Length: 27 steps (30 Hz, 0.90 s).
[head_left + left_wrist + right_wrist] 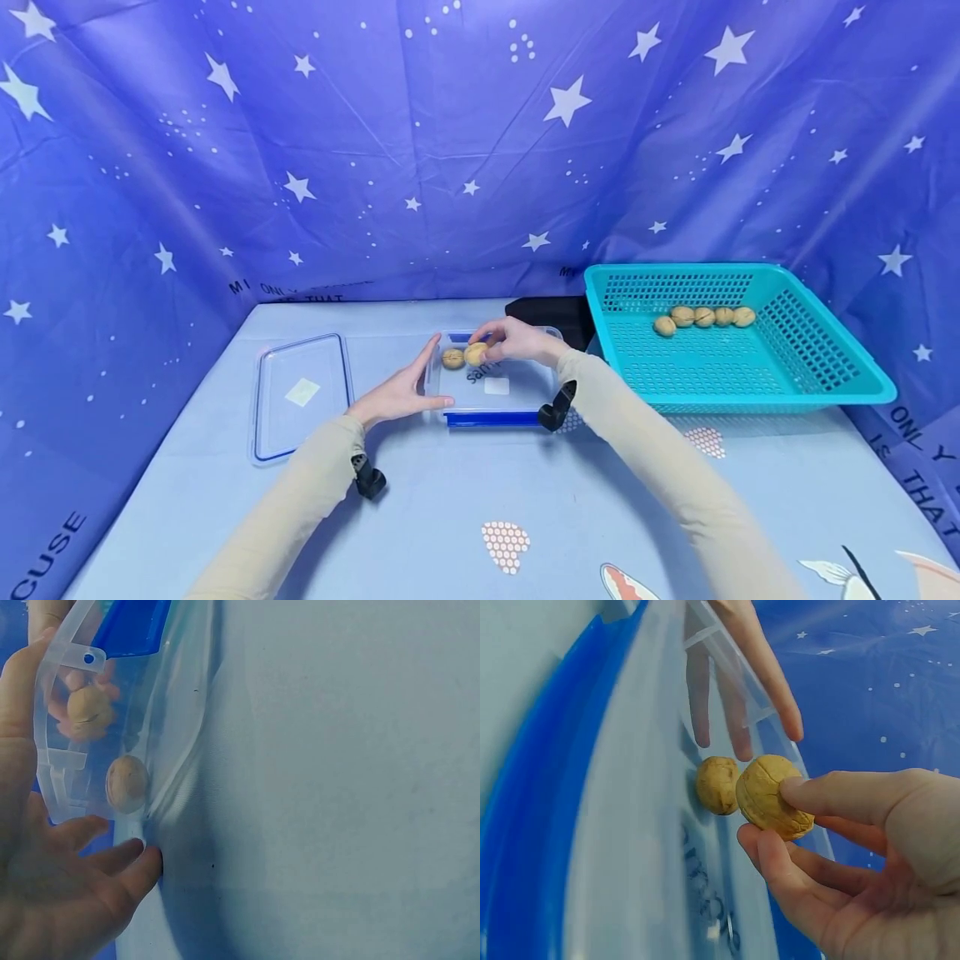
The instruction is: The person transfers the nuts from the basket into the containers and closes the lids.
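A walnut (769, 796) is pinched between the thumb and fingers of my right hand (517, 340), held inside the clear plastic container (525, 387). Beside it, a second walnut (452, 358) lies in the container's far left part; the wrist views show this walnut (127, 784) through the clear wall. My left hand (401, 392) spreads around the container's left end, its thumb along the near side and its fingers at the far left corner. Blue clip flaps (495, 419) hang along the container's long sides.
On the left lies a clear lid (288, 417) with a blue seal and a pale sticker. A teal basket (622, 387) stands at right, with several walnuts (703, 317) in a row near its back. A starry blue cloth (450, 167) hangs behind the table.
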Each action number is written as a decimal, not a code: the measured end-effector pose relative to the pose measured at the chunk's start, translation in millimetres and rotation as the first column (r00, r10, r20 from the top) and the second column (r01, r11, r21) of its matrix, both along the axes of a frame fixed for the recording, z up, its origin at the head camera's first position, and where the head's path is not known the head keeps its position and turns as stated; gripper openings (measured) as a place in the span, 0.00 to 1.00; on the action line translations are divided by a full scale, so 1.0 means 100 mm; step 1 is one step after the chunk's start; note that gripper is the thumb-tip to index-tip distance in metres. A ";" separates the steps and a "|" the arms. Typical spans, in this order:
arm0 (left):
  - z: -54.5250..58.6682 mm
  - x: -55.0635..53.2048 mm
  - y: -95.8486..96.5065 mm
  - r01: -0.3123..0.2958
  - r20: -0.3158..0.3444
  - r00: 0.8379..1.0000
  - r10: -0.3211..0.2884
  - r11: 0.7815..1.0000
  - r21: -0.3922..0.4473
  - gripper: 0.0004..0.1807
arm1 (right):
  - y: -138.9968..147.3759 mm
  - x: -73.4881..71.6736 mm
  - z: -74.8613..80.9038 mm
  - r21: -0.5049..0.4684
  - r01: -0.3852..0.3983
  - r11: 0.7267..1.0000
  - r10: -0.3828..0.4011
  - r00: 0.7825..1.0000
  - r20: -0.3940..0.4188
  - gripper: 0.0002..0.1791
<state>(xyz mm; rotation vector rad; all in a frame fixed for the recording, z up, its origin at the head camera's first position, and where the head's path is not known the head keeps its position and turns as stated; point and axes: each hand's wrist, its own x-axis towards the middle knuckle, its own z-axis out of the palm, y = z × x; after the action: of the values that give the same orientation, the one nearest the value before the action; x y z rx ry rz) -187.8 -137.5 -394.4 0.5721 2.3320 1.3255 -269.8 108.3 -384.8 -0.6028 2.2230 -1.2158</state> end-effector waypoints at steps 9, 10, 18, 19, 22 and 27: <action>-0.10 -0.06 -0.01 0.006 -0.005 1.000 -0.007 1.000 -0.012 0.56 | -0.02 0.03 -0.06 0.061 0.039 0.997 -0.040 0.999 0.015 0.22; -0.15 -0.09 -0.01 0.006 -0.008 1.000 -0.006 1.000 -0.012 0.56 | -0.02 0.04 -0.06 0.066 0.042 0.997 -0.043 0.999 0.011 0.22; -0.38 -0.20 -0.07 -0.004 -0.028 1.000 0.004 1.000 -0.021 0.59 | 0.03 0.12 0.05 0.101 0.009 0.995 -0.004 0.999 -0.049 0.24; -0.38 -0.20 -0.07 -0.006 -0.027 1.000 0.006 1.000 -0.020 0.59 | 0.05 0.13 0.08 0.100 0.000 0.995 0.005 0.998 -0.057 0.24; -0.37 -0.19 -0.08 -0.011 -0.028 1.000 0.010 1.000 -0.020 0.59 | 0.10 0.18 0.14 0.087 -0.024 0.996 0.031 0.996 -0.088 0.23; -0.37 -0.19 -0.07 -0.013 -0.037 0.999 0.012 0.999 -0.035 0.60 | 0.19 0.22 0.16 0.061 -0.044 0.997 0.049 0.995 -0.091 0.23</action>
<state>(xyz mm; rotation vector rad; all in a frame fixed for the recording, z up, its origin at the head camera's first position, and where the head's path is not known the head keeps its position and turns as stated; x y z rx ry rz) -206.5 -144.4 -430.9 0.5772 2.3873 1.2871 -247.9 127.2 -368.8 -0.6967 2.2993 -1.1161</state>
